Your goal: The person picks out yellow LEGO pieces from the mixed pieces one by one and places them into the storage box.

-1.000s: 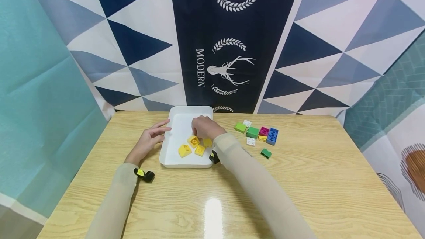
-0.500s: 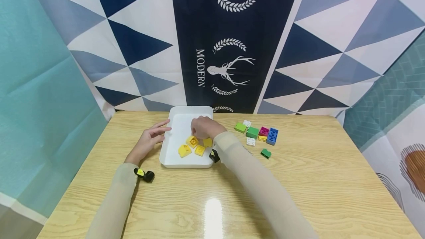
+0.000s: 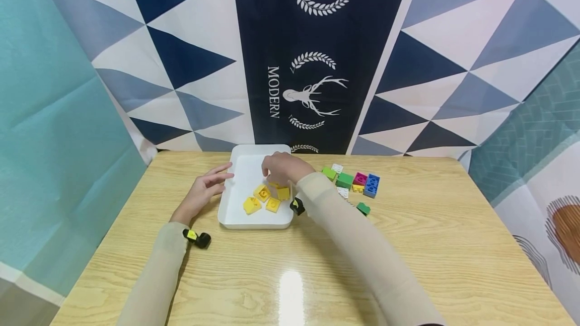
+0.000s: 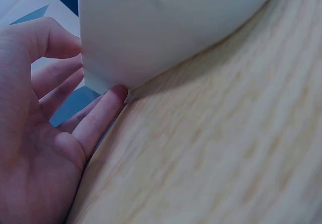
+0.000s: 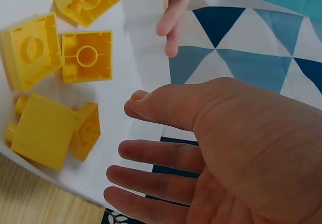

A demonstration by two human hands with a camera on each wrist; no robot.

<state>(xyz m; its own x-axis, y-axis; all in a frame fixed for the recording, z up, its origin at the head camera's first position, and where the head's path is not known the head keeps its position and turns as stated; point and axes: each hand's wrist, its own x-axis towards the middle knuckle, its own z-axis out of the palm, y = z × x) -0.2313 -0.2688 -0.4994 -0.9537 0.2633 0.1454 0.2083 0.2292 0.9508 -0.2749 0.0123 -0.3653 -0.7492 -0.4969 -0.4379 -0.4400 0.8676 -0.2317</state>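
Note:
Several yellow toy bricks (image 3: 262, 193) lie loosely in the front part of a white tray (image 3: 244, 165). In the right wrist view, hollow undersides show on some yellow bricks (image 5: 100, 68). My right hand (image 3: 284, 167) is over the tray's right side, just beyond the bricks. Its thumb and fingers stand apart with nothing between them in the right wrist view. My left hand (image 3: 205, 191) touches the tray's left wall with extended fingertips. Up close, the left fingers (image 4: 98, 123) rest against the outside of that wall.
Right of the tray lies a group of coloured bricks: green (image 3: 344, 180), blue (image 3: 371, 185), magenta (image 3: 360, 179), white (image 3: 343, 193) and others. A dark green brick (image 3: 363, 209) sits nearer the front. A patterned cloth (image 3: 312, 89) hangs behind the wooden table (image 3: 254, 270).
My right hand has moved up and to the right, away from the bricks, and its fingers have spread. One yellow brick shifted slightly left earlier. The left hand stays put.

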